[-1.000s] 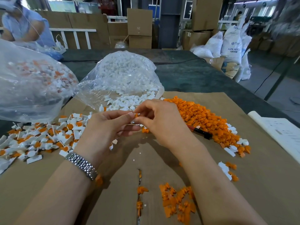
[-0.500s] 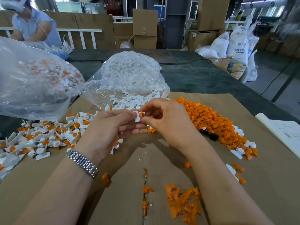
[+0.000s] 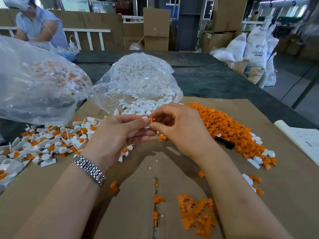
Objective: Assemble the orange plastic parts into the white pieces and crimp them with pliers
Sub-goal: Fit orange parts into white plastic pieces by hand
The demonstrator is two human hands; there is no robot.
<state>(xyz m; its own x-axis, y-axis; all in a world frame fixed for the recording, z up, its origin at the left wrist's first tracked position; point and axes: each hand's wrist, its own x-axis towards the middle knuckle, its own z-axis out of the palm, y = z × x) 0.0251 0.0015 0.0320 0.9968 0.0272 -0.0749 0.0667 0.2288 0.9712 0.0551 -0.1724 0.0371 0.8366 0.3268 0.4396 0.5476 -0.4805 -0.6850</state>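
Biggest first: clear bag of white pieces [image 3: 138,80] sits at the far edge of the cardboard sheet [image 3: 284,195]. Second bag w/ finished white+orange units [image 3: 34,78] is far left. Loose orange parts pile [image 3: 227,128] to the R, finished pile [image 3: 51,142] to the L. Pliers [image 3: 224,141] half buried at the orange pile's edge, untouched.

Change vs 1 s ago: both hands lifted slightly and the orange part, barely visible then, now sits exposed against the white piece. I read that as insertion underway, not seated yet; crimp step pending.

Pose: L hand [image 3: 119,137] palm toward cam, thumb+fingers pinching the white piece [image 3: 145,121]. R hand [image 3: 181,128] knuckles up, thumb+index pinching the orange part [image 3: 151,120], pressed to the piece's R end. Both held above the sheet, centre of view.
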